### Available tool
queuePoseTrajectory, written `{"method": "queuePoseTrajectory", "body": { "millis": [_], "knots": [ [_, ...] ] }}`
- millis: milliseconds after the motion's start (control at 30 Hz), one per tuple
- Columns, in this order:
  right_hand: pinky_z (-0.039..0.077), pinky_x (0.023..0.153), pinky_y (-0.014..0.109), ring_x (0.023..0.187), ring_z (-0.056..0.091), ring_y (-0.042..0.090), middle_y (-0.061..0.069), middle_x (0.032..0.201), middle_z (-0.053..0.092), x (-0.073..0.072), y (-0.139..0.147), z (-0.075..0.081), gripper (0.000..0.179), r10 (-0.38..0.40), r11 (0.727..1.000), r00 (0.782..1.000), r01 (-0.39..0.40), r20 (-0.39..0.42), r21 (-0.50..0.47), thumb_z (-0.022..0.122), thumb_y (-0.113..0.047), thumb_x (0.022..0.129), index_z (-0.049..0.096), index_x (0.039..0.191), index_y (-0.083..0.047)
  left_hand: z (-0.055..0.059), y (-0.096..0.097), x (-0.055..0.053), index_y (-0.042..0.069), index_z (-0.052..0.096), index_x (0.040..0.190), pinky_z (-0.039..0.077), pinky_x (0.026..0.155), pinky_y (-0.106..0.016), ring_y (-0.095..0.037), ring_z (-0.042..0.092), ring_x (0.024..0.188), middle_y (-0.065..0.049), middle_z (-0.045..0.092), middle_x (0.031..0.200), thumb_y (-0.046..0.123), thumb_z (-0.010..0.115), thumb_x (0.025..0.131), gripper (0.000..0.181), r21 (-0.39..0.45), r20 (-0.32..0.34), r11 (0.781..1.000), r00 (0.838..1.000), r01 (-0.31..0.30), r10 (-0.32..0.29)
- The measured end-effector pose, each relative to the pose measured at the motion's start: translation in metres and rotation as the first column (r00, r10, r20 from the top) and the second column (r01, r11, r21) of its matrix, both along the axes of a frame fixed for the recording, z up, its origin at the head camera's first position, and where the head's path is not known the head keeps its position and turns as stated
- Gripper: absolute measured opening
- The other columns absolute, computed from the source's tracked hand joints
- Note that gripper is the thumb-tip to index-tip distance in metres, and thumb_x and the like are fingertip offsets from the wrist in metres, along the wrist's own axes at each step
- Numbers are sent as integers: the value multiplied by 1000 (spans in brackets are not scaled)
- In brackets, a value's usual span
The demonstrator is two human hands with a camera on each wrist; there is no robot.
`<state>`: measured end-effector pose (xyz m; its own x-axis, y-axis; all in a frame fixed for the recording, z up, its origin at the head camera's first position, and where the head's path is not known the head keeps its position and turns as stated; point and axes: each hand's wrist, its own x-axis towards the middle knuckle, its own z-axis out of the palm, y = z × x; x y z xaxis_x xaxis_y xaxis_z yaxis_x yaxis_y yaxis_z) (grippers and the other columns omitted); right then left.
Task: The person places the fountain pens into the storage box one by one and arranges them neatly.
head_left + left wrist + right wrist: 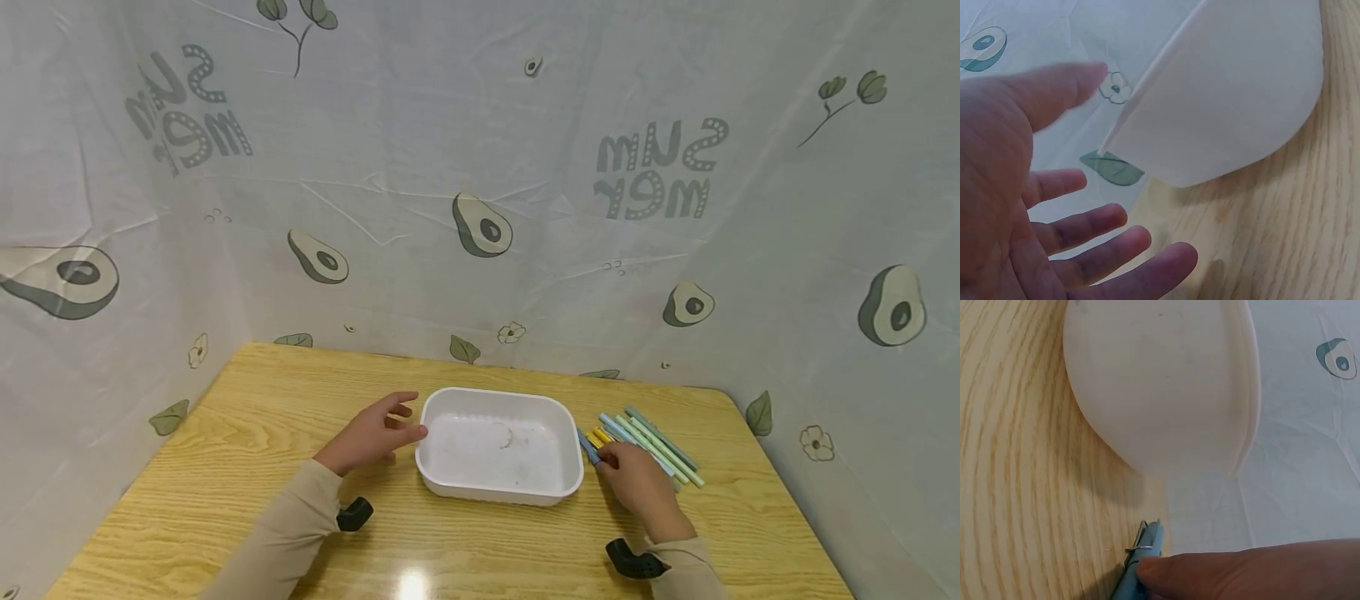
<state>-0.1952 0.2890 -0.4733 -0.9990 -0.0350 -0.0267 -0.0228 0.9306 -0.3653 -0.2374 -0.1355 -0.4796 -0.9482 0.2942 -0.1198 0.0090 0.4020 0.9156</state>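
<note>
A white plastic basin (498, 493) stands on the wooden table between the two hands. Beside its left end is my left hand (378, 437), fingers spread and thumb tip right at the rim in the head view; it holds nothing. My right hand (637, 479) is at the basin's right side and pinches a blue clothespin (1141, 556) with a metal wire spring. The right thumb (1191, 575) lies on the clothespin, while the other fingers are mostly hidden. Small yellow pieces (600, 436) lie just beyond the right fingertips, partly covered.
Several long light blue, pale green and teal sticks (660, 450) lie side by side to the right of the basin, beyond the right hand. A pale curtain (405, 167) printed with avocados and leaves hangs behind and around the table (450, 550).
</note>
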Motion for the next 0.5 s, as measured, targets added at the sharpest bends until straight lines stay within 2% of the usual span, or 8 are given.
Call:
{"method": "queuePoseTrajectory", "body": {
  "millis": [233,500],
  "knots": [
    [57,64,41,80,67,20,10,101,75,3,-6,1,19,-43,999,999,44,18,-11,75,-19,95,77,106,-4,-5,7,2,13,50,152,63,70,-41,-34,59,121,-16,57,137,33,83,90,73,16,19,1000,1000,-24,23],
    [52,59,38,73,61,19,6,88,71,6,-7,6,11,-115,993,993,114,1,-35,73,-15,93,74,94,-4,1,12,7,10,49,152,64,65,-43,-37,58,125,-20,52,144,23,80,93,68,87,72,996,997,-24,17]
  ]
}}
